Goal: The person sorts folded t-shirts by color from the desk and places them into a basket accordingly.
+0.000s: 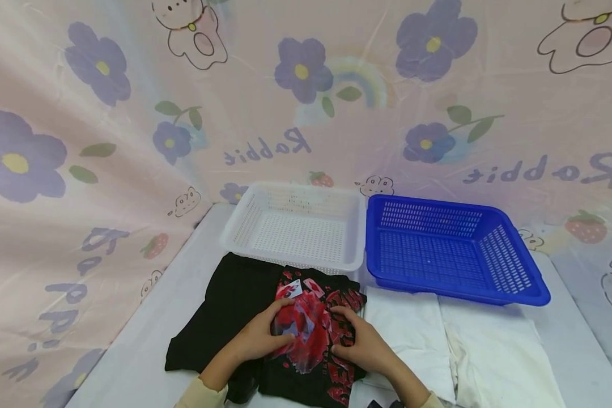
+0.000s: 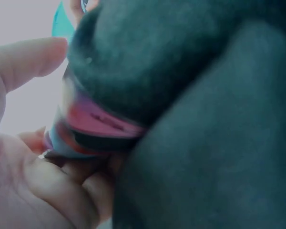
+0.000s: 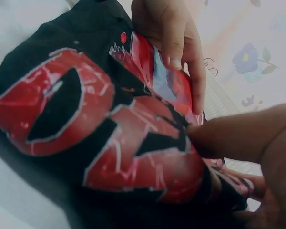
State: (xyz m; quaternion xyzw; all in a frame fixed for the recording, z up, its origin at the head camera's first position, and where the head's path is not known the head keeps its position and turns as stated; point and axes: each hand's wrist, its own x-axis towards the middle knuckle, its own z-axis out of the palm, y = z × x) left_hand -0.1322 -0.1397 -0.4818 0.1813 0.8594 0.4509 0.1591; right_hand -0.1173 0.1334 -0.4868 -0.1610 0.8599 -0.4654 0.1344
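A folded black T-shirt (image 1: 306, 351) with a large red print lies in front of me, raised slightly between my hands. My left hand (image 1: 262, 335) grips its left side, thumb apart from the fingers; in the left wrist view those fingers (image 2: 57, 183) curl against the printed cloth. My right hand (image 1: 363, 343) pinches the right side, its thumb (image 3: 233, 136) pressing on the print while other fingers lie along the edge. Plain black cloth (image 1: 224, 317) spreads to the left, beside the printed part. Near the top of the print shows a small pale patch (image 1: 294, 289).
Behind the T-shirt stands a white perforated basket (image 1: 357, 258), with a blue perforated basket (image 1: 454, 292) to its right. Folded white cloths (image 1: 408, 340) lie to the right of my right hand. A printed curtain (image 1: 336, 130) hangs around the white table (image 1: 132, 351).
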